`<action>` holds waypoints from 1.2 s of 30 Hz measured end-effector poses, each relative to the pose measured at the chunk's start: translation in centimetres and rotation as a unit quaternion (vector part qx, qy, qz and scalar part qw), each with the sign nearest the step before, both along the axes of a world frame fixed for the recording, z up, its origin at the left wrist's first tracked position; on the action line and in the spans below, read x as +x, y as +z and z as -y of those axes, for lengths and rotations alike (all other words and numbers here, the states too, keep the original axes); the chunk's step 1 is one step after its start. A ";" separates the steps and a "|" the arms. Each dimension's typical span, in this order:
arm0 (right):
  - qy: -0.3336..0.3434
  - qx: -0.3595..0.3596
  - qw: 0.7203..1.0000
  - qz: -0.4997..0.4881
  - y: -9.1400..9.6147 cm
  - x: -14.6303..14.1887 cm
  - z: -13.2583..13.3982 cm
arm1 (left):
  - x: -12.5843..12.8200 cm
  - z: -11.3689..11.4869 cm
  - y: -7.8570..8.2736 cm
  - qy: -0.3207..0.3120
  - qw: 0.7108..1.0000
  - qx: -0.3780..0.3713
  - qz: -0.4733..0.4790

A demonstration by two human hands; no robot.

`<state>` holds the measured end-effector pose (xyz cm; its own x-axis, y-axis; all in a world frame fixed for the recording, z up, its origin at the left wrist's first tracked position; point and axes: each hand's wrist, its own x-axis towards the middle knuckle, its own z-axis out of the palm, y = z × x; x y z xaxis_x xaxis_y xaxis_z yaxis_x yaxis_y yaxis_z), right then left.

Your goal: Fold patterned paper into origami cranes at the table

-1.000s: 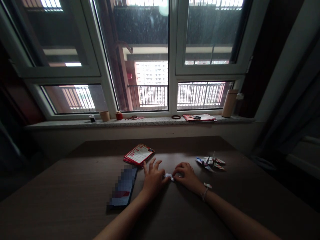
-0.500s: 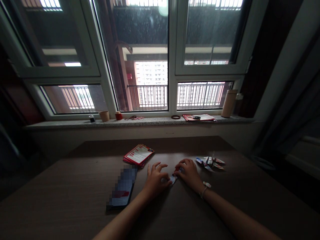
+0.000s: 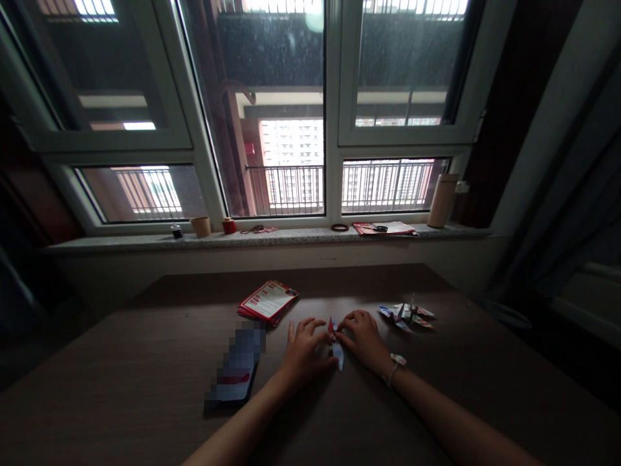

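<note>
Between my two hands, low over the brown table point(image 3: 145, 362), is a small folded paper point(image 3: 337, 353), pale blue with a red tip pointing away from me. My left hand point(image 3: 306, 349) pinches it from the left, the thumb near its lower end and the other fingers curved above. From the right, the fingertips of my right hand point(image 3: 361, 335) close on its upper part. The fingers partly cover the paper, so its full shape is hidden. Several folded paper pieces point(image 3: 406, 315), white, blue and red, lie in a cluster to the right of my right hand.
A stack of red-bordered printed sheets point(image 3: 270, 301) lies beyond my left hand. Nearer, a dark phone point(image 3: 237, 369) rests left of my forearm. On the windowsill point(image 3: 301, 238) stand a paper cup point(image 3: 200, 226), a red spool-like item point(image 3: 229, 226), scissors point(image 3: 380, 228) on papers and a beige flask point(image 3: 442, 200).
The folded paper has turned more upright in view; its red tip and pale lower end now show between my hands. My left thumb has shifted slightly downward and right.
</note>
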<state>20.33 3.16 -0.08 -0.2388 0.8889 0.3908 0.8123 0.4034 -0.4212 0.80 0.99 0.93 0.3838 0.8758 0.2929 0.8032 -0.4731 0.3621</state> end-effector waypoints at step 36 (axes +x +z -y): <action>0.094 -0.069 0.993 -0.016 0.4 0.9 0.5 | -0.2 -0.4 -0.1 0.077 0.995 0.026 -0.053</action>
<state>21.19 2.69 0.33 -0.3956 0.8751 0.2789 0.7133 0.4840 -0.5069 0.58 1.35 0.84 0.2777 0.9112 0.3042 0.8995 -0.3578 0.2506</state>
